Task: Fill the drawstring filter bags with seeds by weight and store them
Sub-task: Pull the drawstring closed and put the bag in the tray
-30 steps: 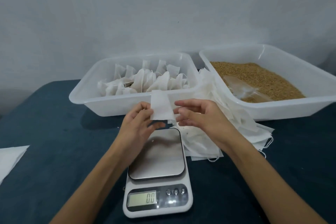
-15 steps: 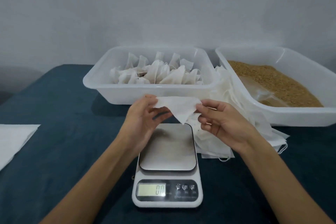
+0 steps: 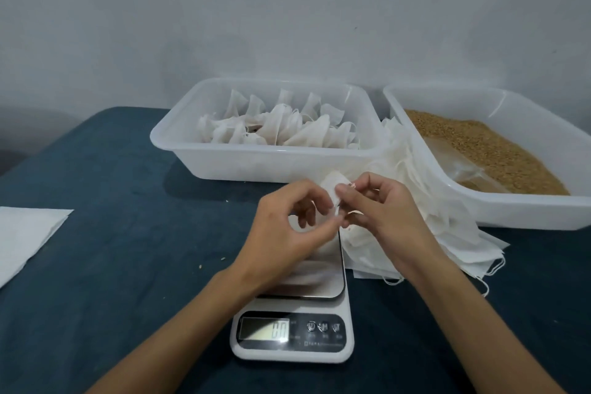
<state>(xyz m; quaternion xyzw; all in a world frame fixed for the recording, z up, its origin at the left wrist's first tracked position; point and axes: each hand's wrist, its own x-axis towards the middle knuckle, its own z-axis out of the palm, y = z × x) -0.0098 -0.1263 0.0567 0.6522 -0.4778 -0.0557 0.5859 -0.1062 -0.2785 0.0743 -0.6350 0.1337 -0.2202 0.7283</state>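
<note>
Nearest, digital scale (image 3: 292,326) on dark blue table (image 3: 112,249), display lit, digits blurred, probably zero. Steel platform partly covered by the hands.

Above the platform both hands meet on one empty filter bag (image 3: 332,190). Left hand (image 3: 281,233) has fingers curled, thumb and fingertips pinching the bag's left edge. Right hand (image 3: 380,211) also curled, thumb and index nipping the bag's top right; a bit of string seems caught there, hard to tell. Bag is crumpled between them, held off the scale.

Just right of the scale, loose pile of empty bags (image 3: 447,233), strings trailing at the near edge, leaning against the seed tray (image 3: 527,214). Seeds (image 3: 479,144) fill that tray, with a clear plastic bag lying in them.

Behind the hands, white tray (image 3: 256,166) holding filled bags (image 3: 278,131). Far left, white sheet (image 3: 25,233) at the table edge.
</note>
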